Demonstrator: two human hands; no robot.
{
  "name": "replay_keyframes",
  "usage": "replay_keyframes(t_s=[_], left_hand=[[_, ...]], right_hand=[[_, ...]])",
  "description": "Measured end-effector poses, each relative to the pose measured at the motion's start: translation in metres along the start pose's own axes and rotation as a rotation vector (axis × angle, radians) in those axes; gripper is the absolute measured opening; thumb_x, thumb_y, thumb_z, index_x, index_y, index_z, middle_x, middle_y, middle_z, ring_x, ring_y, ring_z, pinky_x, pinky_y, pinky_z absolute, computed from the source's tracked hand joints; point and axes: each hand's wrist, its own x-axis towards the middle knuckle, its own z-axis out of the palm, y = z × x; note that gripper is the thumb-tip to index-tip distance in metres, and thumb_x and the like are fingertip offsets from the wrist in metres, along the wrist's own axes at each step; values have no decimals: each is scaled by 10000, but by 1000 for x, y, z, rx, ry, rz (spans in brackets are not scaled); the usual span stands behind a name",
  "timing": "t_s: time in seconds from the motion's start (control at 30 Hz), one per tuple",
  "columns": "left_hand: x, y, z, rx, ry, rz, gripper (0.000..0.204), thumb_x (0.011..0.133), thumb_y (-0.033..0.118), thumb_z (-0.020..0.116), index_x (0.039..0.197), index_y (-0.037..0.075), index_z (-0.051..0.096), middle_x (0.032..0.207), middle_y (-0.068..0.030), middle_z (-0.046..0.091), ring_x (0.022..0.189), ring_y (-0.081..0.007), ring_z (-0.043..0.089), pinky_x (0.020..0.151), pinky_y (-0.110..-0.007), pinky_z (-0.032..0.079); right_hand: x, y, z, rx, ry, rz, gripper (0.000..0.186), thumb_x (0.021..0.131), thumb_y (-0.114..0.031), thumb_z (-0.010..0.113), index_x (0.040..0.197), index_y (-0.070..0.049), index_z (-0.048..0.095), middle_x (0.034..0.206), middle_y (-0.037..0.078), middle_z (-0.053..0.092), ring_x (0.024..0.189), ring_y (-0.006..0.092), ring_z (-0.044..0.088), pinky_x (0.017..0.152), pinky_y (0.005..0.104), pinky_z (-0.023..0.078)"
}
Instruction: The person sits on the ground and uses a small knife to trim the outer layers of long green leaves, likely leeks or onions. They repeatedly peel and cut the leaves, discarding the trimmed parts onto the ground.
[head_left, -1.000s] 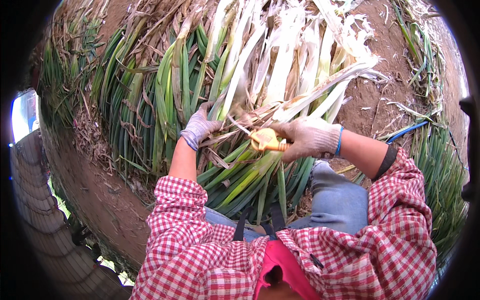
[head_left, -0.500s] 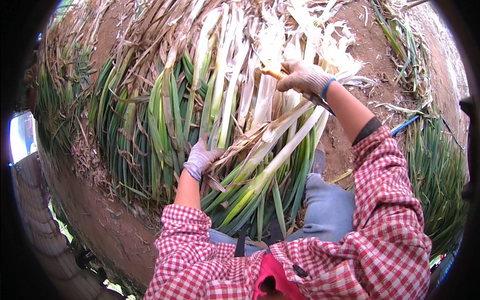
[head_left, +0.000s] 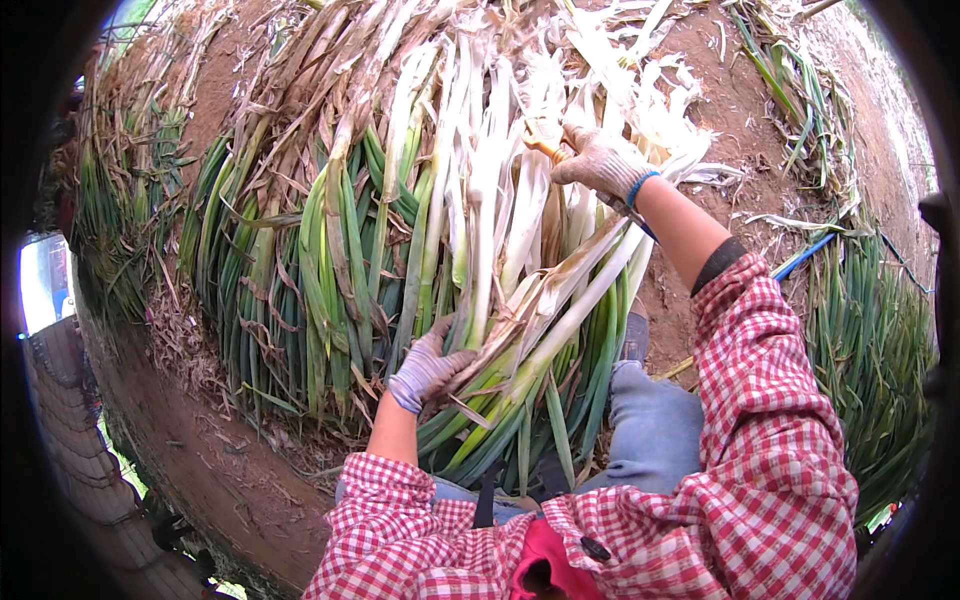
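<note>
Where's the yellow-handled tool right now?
Head view, upper part, slightly right of centre: the yellow-handled tool is in the gloved right hand, with pale stalks directly behind and left of it.

You have one left hand (head_left: 430,372) and one right hand (head_left: 602,163), two in all, plus one yellow-handled tool (head_left: 543,136). You wear one blue wristband (head_left: 643,187), one black armband (head_left: 718,263) and one checked shirt (head_left: 770,430). The green-and-white stalks (head_left: 484,215) you face are many, too tangled to count exactly.
</note>
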Motion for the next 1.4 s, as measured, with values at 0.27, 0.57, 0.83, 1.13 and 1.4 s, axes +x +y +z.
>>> replay_keyframes(t_s=[0.27,0.57,0.83,1.13,1.4], left_hand=[[-33,13,72,802,-366,203,631,861,263,653,1415,37,453,1156,-260,638,1093,-386,628,927,-419,500],[37,6,15,335,648,431,500,876,361,717,1205,-2,613,1214,-164,628,1110,-323,610,970,-395,495],[65,34,-15,1043,655,-82,710,798,385,731,1391,82,484,1297,-222,543,1194,-385,527,1063,-445,407],[63,-22,-31,1085,738,167,737,795,143,697,1472,186,408,1354,-182,496,1206,-388,499,1052,-464,416],[62,-33,-23,1139,755,191,454,805,200,711,1254,233,653,1428,-134,449,1228,-364,487,1056,-453,414]], right_hand=[[-96,-13,24,-507,-446,-392,867,708,-407,745,1430,-20,463,1200,244,638,1056,327,656,925,390,518],[-91,-3,46,-345,-333,-179,959,688,-414,739,1495,-41,377,987,175,691,873,251,679,762,323,526],[-88,-3,87,-314,-734,-192,649,632,-358,731,1183,-31,626,853,159,686,821,291,661,744,393,517],[-61,-2,70,-223,-619,-142,584,665,-280,733,1164,-17,578,883,124,636,824,220,613,761,350,494],[-68,0,107,-363,-683,-319,498,648,-318,733,1044,-23,664,716,123,650,592,232,638,543,377,509]])
